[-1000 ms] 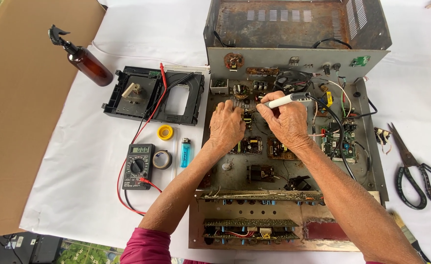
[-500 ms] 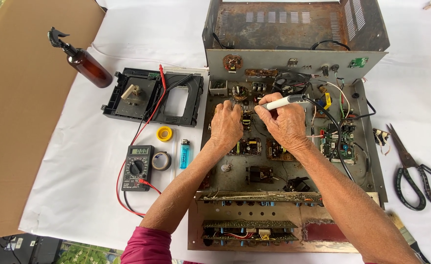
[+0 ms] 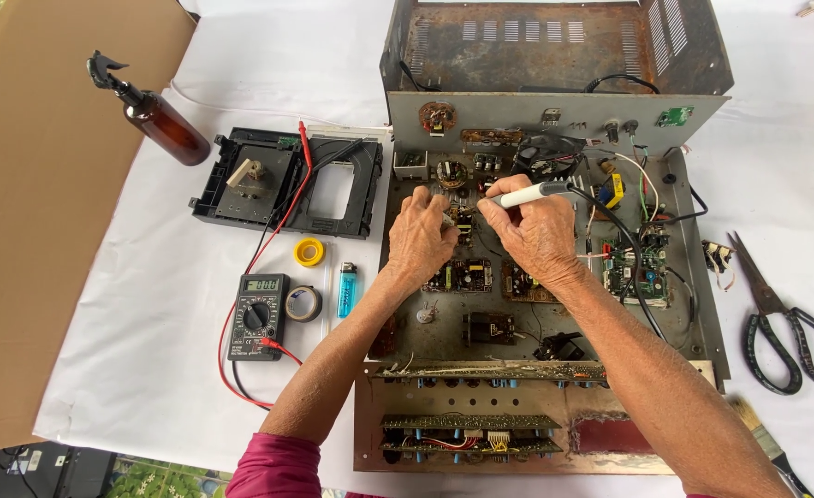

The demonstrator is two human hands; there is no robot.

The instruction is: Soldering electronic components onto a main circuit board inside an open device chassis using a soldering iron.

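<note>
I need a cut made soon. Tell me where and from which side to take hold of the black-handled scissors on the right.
Grip the black-handled metal scissors by the two black loop handles, coming from the near side. They lie flat on the white cloth, blades shut and pointing away, loops nearest the person. The right hand is closer, but holds a white pen-shaped tool.

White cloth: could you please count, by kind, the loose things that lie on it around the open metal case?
Spray bottle: 1
Black plastic frame: 1
Meter: 1
Tape rolls, yellow and dark: 2
Blue lighter: 1
Scissors: 1
Paintbrush: 1
Total: 8
</note>
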